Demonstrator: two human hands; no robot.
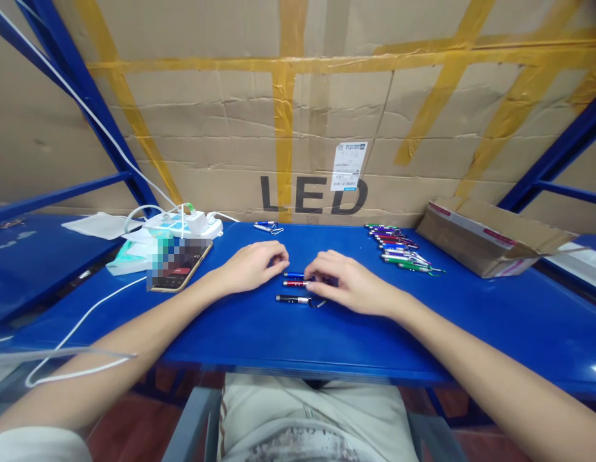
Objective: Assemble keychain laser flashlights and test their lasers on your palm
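Note:
Three small pen-shaped flashlights lie side by side on the blue table (244, 337), between and in front of my hands: a blue flashlight (292, 274), a red flashlight (294, 283) and a black flashlight (292, 299) nearest me. My right hand (348, 279) is closed at the right end of the red flashlight, thumb and forefinger against it, hiding that end and the blue one's. A clip shows at the black flashlight's right end. My left hand (254, 263) rests just left of the blue flashlight, its fingers curled in with nothing visible in them.
Several coloured flashlights (394, 247) lie in a column at the right, beside an open cardboard box (490, 237). Another flashlight (265, 226) lies at the back edge. A phone (179, 269), a power strip (182, 224) and white cables are at the left. A large carton (221, 147) stands behind.

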